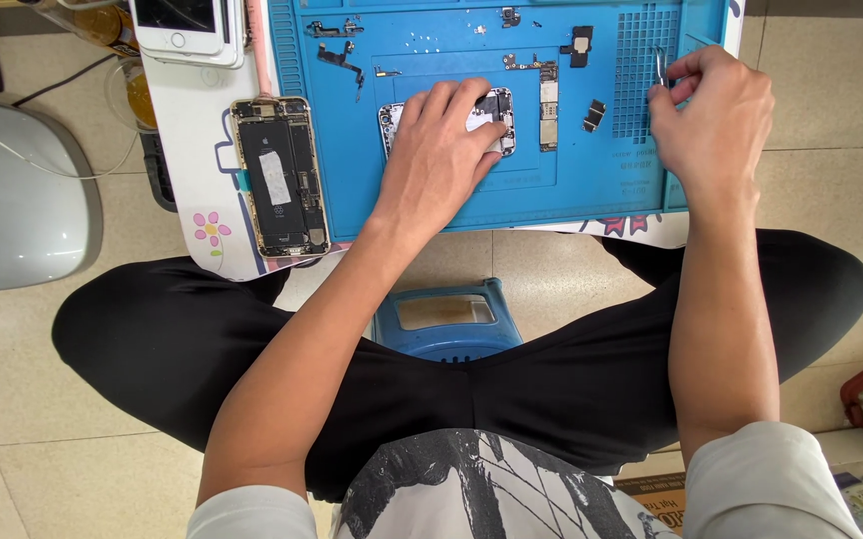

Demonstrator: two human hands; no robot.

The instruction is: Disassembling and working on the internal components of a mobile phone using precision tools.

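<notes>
The left hand (439, 150) is laid flat over a phone shell (496, 118) in the middle of the blue mat (431, 60), fingers spread and pressed down on it, so only the shell's upper right corner and left edge are seen. The grip there is a flat hold, not a pinch.

Over on the right, the right hand (711, 125) is raised at the mat's edge, beside the ribbed grid of small compartments (646, 60). Its thumb and forefinger are pinched together on thin metal tweezers (660, 68), whose tips are seen pointing up past the fingers.

Just right of the covered shell, a long narrow circuit board (548, 105) is laid upright on the mat, and a small dark part (594, 115) is seen beside it. More small parts are scattered along the top, among them a black piece (579, 45) and a thin cable strip (340, 60).

Off the mat, to the left, an opened phone (280, 175) with its black battery exposed is rested on the white bench (187, 130). A white phone (187, 28) is lying at the top left corner. A blue stool (446, 319) is seen on the tiled floor between the knees.
</notes>
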